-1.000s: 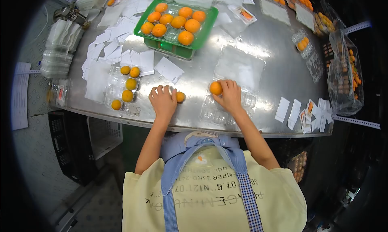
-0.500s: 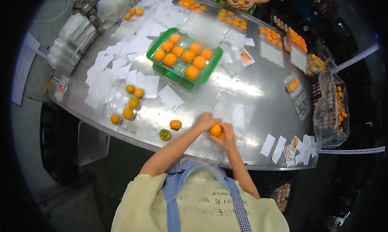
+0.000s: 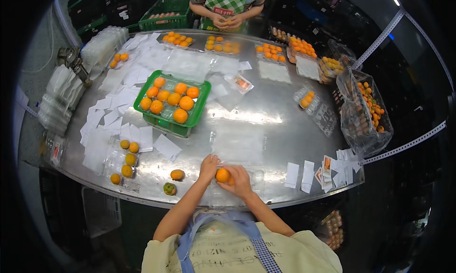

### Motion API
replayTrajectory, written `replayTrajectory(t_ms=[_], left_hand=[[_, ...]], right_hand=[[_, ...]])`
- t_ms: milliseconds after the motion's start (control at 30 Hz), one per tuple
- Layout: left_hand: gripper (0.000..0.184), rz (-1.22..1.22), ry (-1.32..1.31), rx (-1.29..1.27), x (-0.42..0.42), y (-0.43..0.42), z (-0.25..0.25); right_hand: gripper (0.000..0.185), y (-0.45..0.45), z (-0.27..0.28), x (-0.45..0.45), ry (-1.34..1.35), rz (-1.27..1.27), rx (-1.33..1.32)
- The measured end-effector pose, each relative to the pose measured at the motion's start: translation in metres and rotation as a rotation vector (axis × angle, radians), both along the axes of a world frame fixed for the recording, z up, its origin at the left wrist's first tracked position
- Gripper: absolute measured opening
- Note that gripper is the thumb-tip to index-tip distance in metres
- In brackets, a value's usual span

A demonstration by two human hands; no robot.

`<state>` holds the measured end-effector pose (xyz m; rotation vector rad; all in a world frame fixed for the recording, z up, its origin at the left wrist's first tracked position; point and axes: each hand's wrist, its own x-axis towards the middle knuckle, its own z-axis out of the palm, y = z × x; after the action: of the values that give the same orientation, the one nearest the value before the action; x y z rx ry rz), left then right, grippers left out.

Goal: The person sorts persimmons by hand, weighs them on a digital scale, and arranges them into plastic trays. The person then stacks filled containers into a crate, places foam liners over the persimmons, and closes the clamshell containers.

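Note:
An orange persimmon sits against the fingers of my right hand, which is closed round it, and part of a second orange fruit shows under those fingers. My left hand is beside the persimmon with its fingers curled in; what they pinch, if anything, is hidden. Beneath both hands lies a clear plastic tray, hard to make out against the steel. To the left on the table are a loose persimmon and one with its green calyx upward.
A green crate holds a clear tray of persimmons. White papers cover the table's left side; cards lie front right. Filled trays line the far edge, where a person in a checked apron holds fruit. A bagged crate stands right.
The head view has tilted up and shifted, so the table appears lower and further left. My left hand has drawn slightly away from the persimmon; my right hand keeps hold of it.

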<state>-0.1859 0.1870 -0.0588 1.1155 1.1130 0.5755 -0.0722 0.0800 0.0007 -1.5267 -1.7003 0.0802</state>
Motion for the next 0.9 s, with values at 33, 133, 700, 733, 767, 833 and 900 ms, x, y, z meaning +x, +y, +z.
replayTrajectory(t_ms=[33,133,700,733,767,833,900], left_hand=[[0.025,0.043,-0.023,-0.024,-0.001,-0.001,0.006],[0.023,0.154,-0.062,-0.088,-0.014,-0.006,0.01],[0.034,0.946,-0.2,0.127,-0.242,-0.067,0.135],[0.034,0.98,-0.199,0.127,-0.253,-0.071,0.134],[0.034,1.011,-0.202,0.126,-0.266,-0.074,0.132],[0.032,1.068,-0.238,0.139,-0.297,-0.078,0.128],[0.03,1.134,-0.284,0.154,-0.327,-0.08,0.128]], right_hand=[[0.059,-0.001,0.0,0.002,0.048,0.029,0.019],[0.06,0.0,0.001,0.007,0.272,0.091,0.053],[0.051,0.048,-0.066,-0.028,0.903,0.095,-0.441],[0.051,0.052,-0.067,-0.035,0.863,0.094,-0.444],[0.052,0.057,-0.066,-0.042,0.819,0.091,-0.444],[0.054,0.067,-0.063,-0.054,0.662,0.058,-0.444],[0.057,0.08,-0.06,-0.066,0.437,0.011,-0.442]])
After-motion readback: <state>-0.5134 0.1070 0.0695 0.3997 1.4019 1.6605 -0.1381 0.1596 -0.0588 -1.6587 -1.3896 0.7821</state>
